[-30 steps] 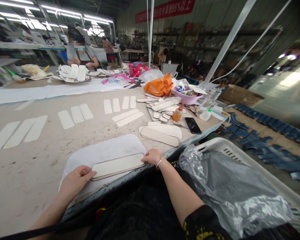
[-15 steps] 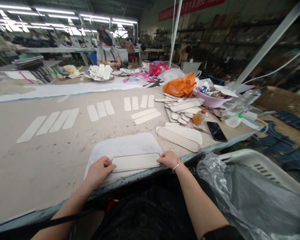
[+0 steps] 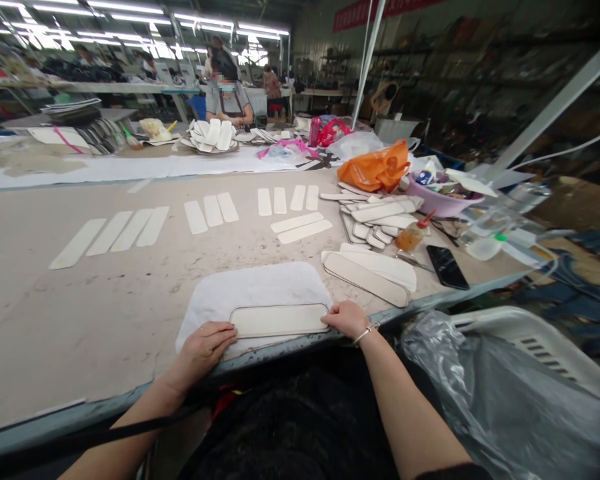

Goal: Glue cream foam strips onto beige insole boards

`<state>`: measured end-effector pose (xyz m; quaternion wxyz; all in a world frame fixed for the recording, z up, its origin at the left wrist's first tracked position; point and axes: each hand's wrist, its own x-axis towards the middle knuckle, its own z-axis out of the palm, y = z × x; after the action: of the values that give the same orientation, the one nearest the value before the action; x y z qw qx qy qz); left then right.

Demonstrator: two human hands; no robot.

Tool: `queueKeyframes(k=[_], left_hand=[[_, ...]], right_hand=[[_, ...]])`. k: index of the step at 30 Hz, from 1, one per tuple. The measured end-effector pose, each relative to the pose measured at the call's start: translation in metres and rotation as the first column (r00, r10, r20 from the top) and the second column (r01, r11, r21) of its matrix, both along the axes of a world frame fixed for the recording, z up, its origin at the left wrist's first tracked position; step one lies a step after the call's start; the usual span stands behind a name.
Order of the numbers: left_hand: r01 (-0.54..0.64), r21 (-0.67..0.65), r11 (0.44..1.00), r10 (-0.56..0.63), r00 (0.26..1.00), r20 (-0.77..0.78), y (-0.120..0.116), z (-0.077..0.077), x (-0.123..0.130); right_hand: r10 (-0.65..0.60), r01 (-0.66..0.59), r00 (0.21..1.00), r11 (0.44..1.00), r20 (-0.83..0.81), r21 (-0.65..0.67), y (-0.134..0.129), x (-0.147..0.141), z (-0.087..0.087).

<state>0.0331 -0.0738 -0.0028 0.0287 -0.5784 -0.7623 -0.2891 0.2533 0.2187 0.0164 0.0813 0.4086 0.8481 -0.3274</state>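
A long, cream panel with rounded corners and a dark edge (image 3: 280, 321) lies on a white rounded sheet (image 3: 260, 280) at the table's near edge. My right hand (image 3: 347, 319), with a bracelet at the wrist, pinches the panel's right end between thumb and fingers. At the opposite end, my left hand (image 3: 205, 350) has its fingers stretched out flat, the tips touching the panel's left edge; its thumb is hidden. Just right of the sheet are stacked similar panels (image 3: 365, 279).
Pale strips (image 3: 125, 230) lie in rows across the table. Toward the right are a pile of panels (image 3: 380, 213), a glue bottle (image 3: 413, 235), a phone (image 3: 447, 267), an orange bag (image 3: 377, 170) and a purple basin (image 3: 447, 205). A white basket (image 3: 510, 323) with plastic stands below. A co-worker (image 3: 229, 100) sits opposite.
My left hand has gone from pinching the panel's left end to lying with fingers straightened against it. My right hand keeps its pinch. The whole view has shifted slightly.
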Motion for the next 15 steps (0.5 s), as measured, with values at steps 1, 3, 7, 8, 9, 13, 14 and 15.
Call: queueKeyframes(k=[1, 3, 7, 8, 9, 13, 14, 15], left_hand=[[-0.003, -0.008, 1.000, 0.003, 1.000, 0.007, 0.000, 0.001, 0.000], [-0.015, -0.019, 1.000, 0.016, 1.000, 0.017, 0.000, 0.001, 0.001], [-0.026, -0.027, 0.999, 0.026, 1.000, 0.001, -0.002, -0.003, -0.001], [-0.024, -0.032, 0.999, 0.024, 1.000, -0.006, -0.003, -0.004, -0.001], [-0.020, -0.035, 0.999, 0.020, 1.000, -0.012, -0.004, -0.006, -0.002], [0.005, -0.026, 1.000, -0.006, 1.000, -0.019, -0.004, -0.013, -0.008], [0.016, -0.018, 1.000, -0.017, 1.000, -0.020, -0.004, -0.015, -0.009], [0.029, -0.009, 1.000, -0.029, 0.999, -0.023, -0.003, -0.016, -0.011]], right_hand=[[0.003, -0.003, 1.000, 1.000, 0.001, 0.006, 0.000, 0.000, 0.000], [0.012, -0.012, 1.000, 1.000, 0.007, 0.016, 0.000, -0.001, -0.001], [0.028, -0.028, 0.999, 0.999, 0.019, 0.019, 0.001, 0.000, 0.001], [0.029, -0.030, 0.999, 0.999, 0.022, 0.019, 0.001, 0.000, 0.002], [0.030, -0.030, 0.999, 0.999, 0.024, 0.022, 0.000, 0.000, 0.003], [0.022, -0.023, 0.999, 0.999, 0.035, 0.037, -0.001, 0.000, 0.004], [0.019, -0.021, 0.999, 0.999, 0.038, 0.041, -0.001, 0.000, 0.003], [0.016, -0.018, 0.999, 0.999, 0.041, 0.045, 0.000, -0.001, 0.003]])
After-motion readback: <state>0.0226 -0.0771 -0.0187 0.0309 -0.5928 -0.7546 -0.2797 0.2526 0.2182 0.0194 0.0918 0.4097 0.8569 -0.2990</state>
